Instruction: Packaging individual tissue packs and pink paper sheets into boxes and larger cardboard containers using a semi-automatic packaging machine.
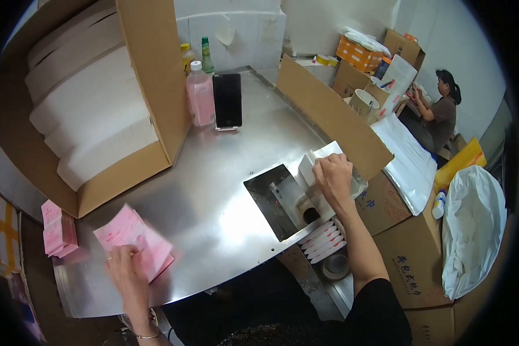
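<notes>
My left hand (127,271) lies at the table's front left, fingers curled over a small pile of thin pink printed wrappers (134,230). How firmly the fingers grip is unclear. My right hand (333,173) is closed, knuckles up, at the far right corner of a rectangular opening (265,193) in the steel table. A white block-like piece (327,151) shows behind its fingers; what they pinch is hidden. Inside the opening sits a metal part with a dark round hole. Below my right forearm several white packs with red marks (324,242) lie stacked beside a tape roll (335,267).
A large carton (155,86) of white paper stacks (98,104) stands at the left. More pink wrappers (59,230) sit at the table's left edge. A phone (228,101) on a stand and bottles (200,95) stand behind. Cartons (409,259) line the right, where another person (441,112) sits.
</notes>
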